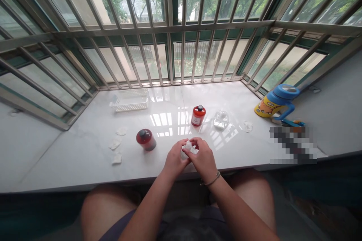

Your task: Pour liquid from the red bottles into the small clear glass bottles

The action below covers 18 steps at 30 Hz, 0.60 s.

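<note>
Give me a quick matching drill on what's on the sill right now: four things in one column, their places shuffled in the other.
Things:
1. white basket
2. upright red bottle
3. blue-lidded yellow cup
4. small clear item

Places:
A. far right, lying on its side
B. between left hand and right hand
C. back left, near the bars
D. centre of the sill, beyond the hands

Pairs: 1-C, 2-D, 3-A, 4-B

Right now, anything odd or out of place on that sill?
Mildly. One red bottle lies tilted on the sill while the other stands upright. Three white pads lie scattered left of it. No spill visible.
</note>
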Each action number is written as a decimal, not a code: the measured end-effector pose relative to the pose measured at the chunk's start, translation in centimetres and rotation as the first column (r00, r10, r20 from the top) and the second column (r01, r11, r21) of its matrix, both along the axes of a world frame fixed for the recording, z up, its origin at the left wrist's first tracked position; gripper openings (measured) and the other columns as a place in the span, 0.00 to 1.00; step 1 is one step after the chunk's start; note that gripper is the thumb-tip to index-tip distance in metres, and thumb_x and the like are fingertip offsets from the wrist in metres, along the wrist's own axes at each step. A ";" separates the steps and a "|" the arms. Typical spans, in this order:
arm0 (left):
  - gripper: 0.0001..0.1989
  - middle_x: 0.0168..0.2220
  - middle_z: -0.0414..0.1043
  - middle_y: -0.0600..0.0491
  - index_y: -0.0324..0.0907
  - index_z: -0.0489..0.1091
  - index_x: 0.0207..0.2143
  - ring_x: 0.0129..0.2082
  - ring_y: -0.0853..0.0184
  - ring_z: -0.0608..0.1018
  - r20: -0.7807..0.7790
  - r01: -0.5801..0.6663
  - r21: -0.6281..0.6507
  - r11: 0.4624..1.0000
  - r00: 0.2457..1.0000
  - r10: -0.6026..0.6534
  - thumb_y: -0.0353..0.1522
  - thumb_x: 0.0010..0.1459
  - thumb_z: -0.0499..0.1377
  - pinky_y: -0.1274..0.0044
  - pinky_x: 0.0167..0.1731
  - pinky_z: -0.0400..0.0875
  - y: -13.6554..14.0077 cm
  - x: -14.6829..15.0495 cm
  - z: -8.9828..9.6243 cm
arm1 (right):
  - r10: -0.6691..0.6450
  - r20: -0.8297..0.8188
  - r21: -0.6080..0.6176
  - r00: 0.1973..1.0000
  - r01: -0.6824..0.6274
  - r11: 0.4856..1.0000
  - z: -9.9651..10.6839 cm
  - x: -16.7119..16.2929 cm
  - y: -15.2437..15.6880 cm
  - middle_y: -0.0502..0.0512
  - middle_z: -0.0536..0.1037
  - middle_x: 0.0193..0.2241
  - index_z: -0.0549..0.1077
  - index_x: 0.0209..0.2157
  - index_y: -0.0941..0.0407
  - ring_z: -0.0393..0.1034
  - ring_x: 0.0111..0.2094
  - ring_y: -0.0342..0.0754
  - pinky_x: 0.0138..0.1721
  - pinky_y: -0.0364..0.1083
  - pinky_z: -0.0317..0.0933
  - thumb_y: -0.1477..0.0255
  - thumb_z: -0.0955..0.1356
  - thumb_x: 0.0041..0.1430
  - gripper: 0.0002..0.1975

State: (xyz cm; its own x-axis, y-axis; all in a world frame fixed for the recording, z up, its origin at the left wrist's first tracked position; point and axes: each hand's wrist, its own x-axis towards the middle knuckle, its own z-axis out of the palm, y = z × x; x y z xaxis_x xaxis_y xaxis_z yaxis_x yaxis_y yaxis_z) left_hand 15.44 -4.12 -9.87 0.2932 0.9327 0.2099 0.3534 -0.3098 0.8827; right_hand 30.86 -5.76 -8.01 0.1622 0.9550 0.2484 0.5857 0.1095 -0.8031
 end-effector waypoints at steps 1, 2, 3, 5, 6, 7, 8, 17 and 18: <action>0.31 0.63 0.75 0.49 0.49 0.70 0.59 0.63 0.55 0.77 -0.005 0.000 -0.007 1.000 1.000 0.000 0.26 0.54 0.71 0.60 0.65 0.71 0.0 -0.1 0.0 | 0.013 -0.016 -0.006 1.000 -0.013 1.000 -0.1 0.2 0.0 0.53 0.80 0.39 0.74 0.47 0.50 0.75 0.41 0.55 0.45 0.56 0.72 0.65 0.78 0.59 0.17; 0.31 0.63 0.75 0.49 0.50 0.70 0.60 0.63 0.55 0.77 -0.011 0.002 -0.013 1.000 1.000 -0.002 0.27 0.55 0.71 0.60 0.65 0.71 0.1 -0.1 0.0 | 0.038 -0.036 -0.008 0.999 -0.038 0.999 -0.2 0.5 -0.1 0.53 0.80 0.40 0.73 0.48 0.50 0.75 0.41 0.55 0.46 0.56 0.72 0.65 0.78 0.59 0.18; 0.31 0.63 0.75 0.48 0.50 0.69 0.60 0.63 0.55 0.77 -0.018 0.005 -0.017 1.000 1.000 -0.005 0.27 0.55 0.71 0.60 0.65 0.71 0.1 -0.2 0.1 | 0.072 -0.057 -0.003 0.996 -0.072 0.997 -0.3 0.9 -0.2 0.53 0.81 0.41 0.73 0.50 0.49 0.76 0.43 0.55 0.48 0.56 0.73 0.64 0.77 0.60 0.19; 0.31 0.63 0.75 0.49 0.50 0.69 0.61 0.63 0.55 0.77 -0.030 0.012 -0.015 1.000 0.999 -0.013 0.30 0.57 0.72 0.60 0.65 0.71 0.1 -0.4 0.3 | 0.123 -0.090 0.027 0.988 -0.121 0.992 -0.9 2.0 -0.4 0.55 0.82 0.46 0.71 0.54 0.49 0.77 0.46 0.55 0.52 0.58 0.73 0.63 0.76 0.63 0.21; 0.31 0.63 0.75 0.49 0.51 0.69 0.62 0.64 0.55 0.77 -0.035 0.019 -0.011 1.000 0.999 -0.019 0.31 0.57 0.73 0.60 0.66 0.70 0.1 -0.4 0.4 | 0.113 -0.096 0.045 0.989 -0.109 0.993 -1.2 2.7 -0.5 0.56 0.81 0.48 0.70 0.55 0.49 0.77 0.47 0.55 0.53 0.58 0.73 0.61 0.75 0.64 0.21; 0.32 0.63 0.75 0.49 0.51 0.69 0.62 0.64 0.55 0.76 -0.038 0.028 -0.008 1.000 0.999 -0.028 0.32 0.57 0.73 0.60 0.66 0.70 0.2 -0.5 0.4 | 0.075 -0.096 0.060 0.993 -0.069 0.996 -1.5 3.4 -0.7 0.58 0.81 0.51 0.69 0.56 0.50 0.76 0.47 0.55 0.53 0.59 0.73 0.60 0.73 0.66 0.21; 0.32 0.63 0.75 0.50 0.51 0.69 0.61 0.65 0.55 0.76 -0.040 0.034 -0.009 0.999 0.999 -0.035 0.33 0.56 0.74 0.60 0.67 0.69 0.2 -0.6 0.4 | 0.015 -0.096 0.067 0.995 -0.008 0.998 -1.8 4.1 -0.8 0.59 0.80 0.53 0.69 0.56 0.50 0.76 0.47 0.55 0.52 0.59 0.73 0.59 0.72 0.67 0.20; 0.38 0.64 0.74 0.49 0.52 0.65 0.62 0.64 0.54 0.76 -0.011 -0.019 -0.093 0.995 1.000 0.018 0.33 0.53 0.77 0.59 0.65 0.70 0.0 -0.6 -0.1 | -0.045 -0.127 0.020 0.991 0.048 0.999 -2.3 5.9 -2.8 0.60 0.78 0.53 0.69 0.57 0.51 0.75 0.44 0.53 0.46 0.56 0.76 0.59 0.68 0.70 0.19; 0.38 0.65 0.73 0.50 0.52 0.65 0.62 0.65 0.54 0.75 -0.016 -0.002 -0.076 0.997 1.000 0.001 0.33 0.53 0.77 0.59 0.66 0.69 0.0 -0.5 0.0 | -0.024 -0.127 0.026 0.992 0.027 0.999 -2.2 5.5 -2.9 0.60 0.77 0.53 0.69 0.57 0.51 0.75 0.44 0.53 0.47 0.56 0.76 0.60 0.68 0.70 0.18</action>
State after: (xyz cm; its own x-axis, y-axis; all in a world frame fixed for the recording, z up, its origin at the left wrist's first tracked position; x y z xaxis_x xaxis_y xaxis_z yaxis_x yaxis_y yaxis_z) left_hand 14.90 -4.09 -9.91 0.2944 0.9463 0.1334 0.3678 -0.2410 0.8981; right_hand 36.40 -8.67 -10.25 0.2182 0.9432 0.2504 0.4825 0.1188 -0.8678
